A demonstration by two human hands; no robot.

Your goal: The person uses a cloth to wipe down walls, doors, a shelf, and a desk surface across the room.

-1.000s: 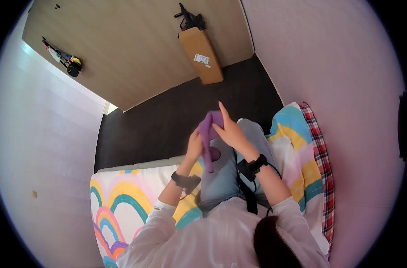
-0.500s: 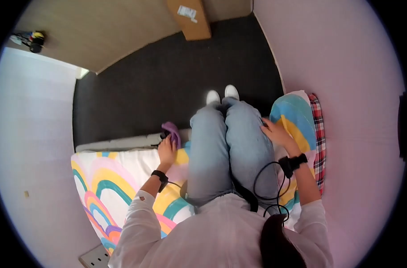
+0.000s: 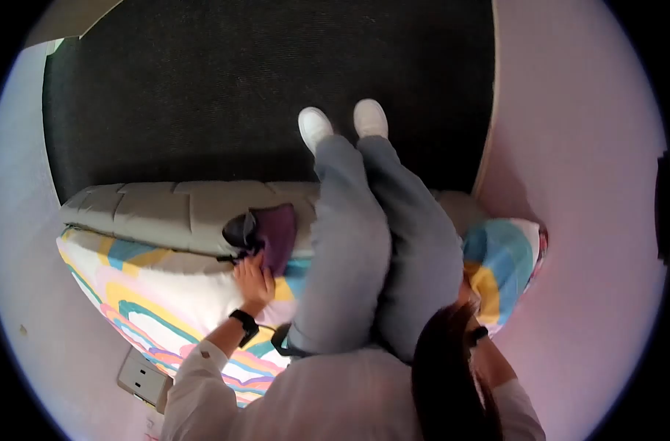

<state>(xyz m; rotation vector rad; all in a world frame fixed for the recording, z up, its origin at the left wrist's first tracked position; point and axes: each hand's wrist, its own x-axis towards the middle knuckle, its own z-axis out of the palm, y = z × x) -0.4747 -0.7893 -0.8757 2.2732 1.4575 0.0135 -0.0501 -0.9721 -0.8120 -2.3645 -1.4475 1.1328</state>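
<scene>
My left hand (image 3: 254, 283) rests on the bed's front edge with its fingers stretched out flat. Its fingertips touch the near end of a purple cloth item (image 3: 277, 239), which lies over the grey padded bed side. A dark grey rounded piece (image 3: 239, 230) and a black strap sit against the cloth's left side; what they belong to I cannot make out. My right hand (image 3: 465, 292) is beside my right thigh, next to the rainbow-patterned pillow (image 3: 500, 253). Dark hair and my leg hide most of it, so its fingers do not show.
I sit on a bed with a rainbow-patterned sheet (image 3: 180, 283) and a grey padded side (image 3: 147, 209). White shoes (image 3: 316, 126) stand on the dark floor (image 3: 202, 88). Pale walls (image 3: 563, 147) close in both sides. A grey socket box (image 3: 141, 376) is at lower left.
My view has tipped downward, and the cardboard box has left it. My feet have spread apart. My right hand has drawn back from the knee toward the thigh. My left hand stays by the purple cloth.
</scene>
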